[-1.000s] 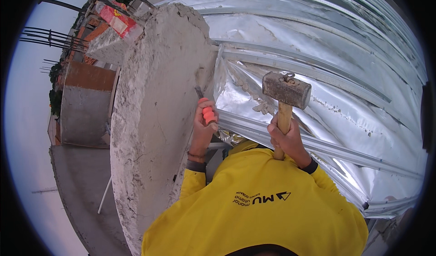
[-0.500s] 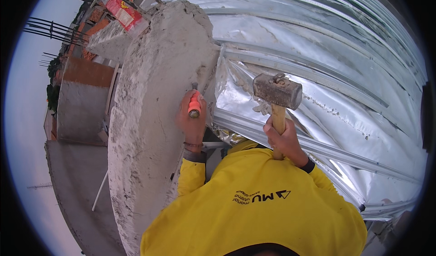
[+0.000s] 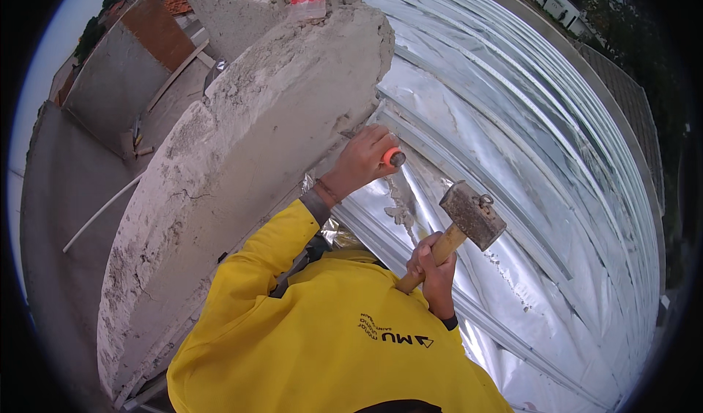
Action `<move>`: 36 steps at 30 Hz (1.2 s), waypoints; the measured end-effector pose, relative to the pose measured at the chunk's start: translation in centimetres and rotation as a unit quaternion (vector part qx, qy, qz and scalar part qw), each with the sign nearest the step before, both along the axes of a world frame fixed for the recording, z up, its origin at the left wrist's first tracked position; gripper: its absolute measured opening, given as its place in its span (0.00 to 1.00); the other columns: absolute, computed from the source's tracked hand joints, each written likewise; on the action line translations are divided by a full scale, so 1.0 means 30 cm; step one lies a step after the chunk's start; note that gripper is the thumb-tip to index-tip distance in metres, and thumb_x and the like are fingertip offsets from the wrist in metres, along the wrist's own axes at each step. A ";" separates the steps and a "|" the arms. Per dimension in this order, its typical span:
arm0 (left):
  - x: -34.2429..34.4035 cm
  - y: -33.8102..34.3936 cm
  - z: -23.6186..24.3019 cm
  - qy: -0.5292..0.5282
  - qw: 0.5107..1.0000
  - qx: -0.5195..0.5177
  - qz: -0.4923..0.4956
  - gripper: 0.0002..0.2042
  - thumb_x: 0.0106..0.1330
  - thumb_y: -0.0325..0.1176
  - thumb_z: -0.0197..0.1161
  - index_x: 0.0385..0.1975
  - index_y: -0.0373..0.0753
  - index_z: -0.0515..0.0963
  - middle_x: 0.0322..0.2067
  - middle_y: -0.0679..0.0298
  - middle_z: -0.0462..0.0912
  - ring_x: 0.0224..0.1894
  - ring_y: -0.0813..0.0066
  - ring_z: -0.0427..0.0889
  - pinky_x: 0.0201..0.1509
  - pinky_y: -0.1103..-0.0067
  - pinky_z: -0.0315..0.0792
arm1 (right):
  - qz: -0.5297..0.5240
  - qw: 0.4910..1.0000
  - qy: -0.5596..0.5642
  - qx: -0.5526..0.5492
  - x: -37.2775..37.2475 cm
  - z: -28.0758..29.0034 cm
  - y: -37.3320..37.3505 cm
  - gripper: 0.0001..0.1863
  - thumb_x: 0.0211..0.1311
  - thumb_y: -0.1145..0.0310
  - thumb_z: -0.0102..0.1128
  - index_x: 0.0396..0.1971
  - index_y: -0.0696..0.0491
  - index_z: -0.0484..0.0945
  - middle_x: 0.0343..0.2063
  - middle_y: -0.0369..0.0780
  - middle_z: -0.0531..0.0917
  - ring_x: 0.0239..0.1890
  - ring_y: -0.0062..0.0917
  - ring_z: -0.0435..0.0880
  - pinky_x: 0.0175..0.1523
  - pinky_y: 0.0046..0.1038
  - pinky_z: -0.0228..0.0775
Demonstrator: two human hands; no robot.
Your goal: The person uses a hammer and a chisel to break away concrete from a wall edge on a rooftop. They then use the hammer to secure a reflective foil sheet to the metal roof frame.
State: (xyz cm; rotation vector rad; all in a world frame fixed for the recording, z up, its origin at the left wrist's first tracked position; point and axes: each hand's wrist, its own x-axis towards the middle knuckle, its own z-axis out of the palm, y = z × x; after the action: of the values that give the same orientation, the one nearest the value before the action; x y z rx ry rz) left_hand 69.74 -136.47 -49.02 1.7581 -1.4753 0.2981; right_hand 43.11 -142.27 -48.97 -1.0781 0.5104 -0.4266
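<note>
Near one o'clock from centre, chisel (image 3: 398, 160) clasped in left hand (image 3: 362, 157); past three o'clock, hammer (image 3: 472, 217) gripped around its wooden handle (image 3: 448, 244) by right hand (image 3: 433, 268). Probably top-heavy and rigid, best held mid-handle.

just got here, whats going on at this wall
A person in a yellow top holds an orange-gripped chisel in the left hand, by the edge of a rough concrete wall; the hand hides its tip. The right hand grips a club hammer by its wooden handle. The hammer's head is apart from the chisel, over silver sheeting.
</note>
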 end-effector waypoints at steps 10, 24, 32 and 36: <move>0.077 0.026 0.029 -0.108 0.993 0.044 0.009 0.15 0.52 0.26 0.64 0.41 0.41 0.73 0.40 0.59 0.73 0.45 0.59 0.74 0.52 0.68 0.68 | -0.011 0.999 -0.052 0.014 0.005 -0.028 0.003 0.14 0.71 0.59 0.55 0.41 0.51 0.64 0.17 0.33 0.65 0.14 0.16 0.63 0.22 0.23 0.63; 0.114 -0.059 -0.074 -0.147 0.988 -0.038 0.029 0.20 0.44 0.37 0.76 0.39 0.49 0.77 0.29 0.69 0.82 0.31 0.67 0.83 0.35 0.70 0.74 | -0.198 0.944 -0.202 -0.168 0.120 0.201 -0.234 0.13 0.72 0.56 0.54 0.35 0.48 0.64 0.13 0.31 0.63 0.10 0.14 0.62 0.16 0.20 0.60; 0.123 -0.017 -0.065 -0.126 0.985 -0.077 0.092 0.20 0.40 0.36 0.77 0.35 0.48 0.76 0.27 0.68 0.81 0.30 0.67 0.82 0.37 0.72 0.74 | -0.334 0.822 -0.416 -0.199 0.148 0.443 -0.367 0.21 0.74 0.51 0.42 0.23 0.46 0.53 0.10 0.31 0.55 0.09 0.15 0.57 0.16 0.23 0.57; 0.122 -0.044 -0.054 -0.115 0.984 -0.105 0.082 0.19 0.41 0.35 0.76 0.34 0.48 0.77 0.27 0.68 0.81 0.31 0.67 0.82 0.38 0.71 0.74 | -0.107 0.914 -0.291 -0.261 0.253 0.135 -0.257 0.17 0.73 0.63 0.46 0.22 0.47 0.56 0.10 0.31 0.60 0.12 0.18 0.59 0.23 0.24 0.59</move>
State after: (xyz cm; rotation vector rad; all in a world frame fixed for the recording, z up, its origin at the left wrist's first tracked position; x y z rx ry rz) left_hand 73.39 -137.78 -50.65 1.7188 -1.3999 0.7365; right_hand 50.71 -149.98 -44.91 -1.3318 -0.0317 -1.0825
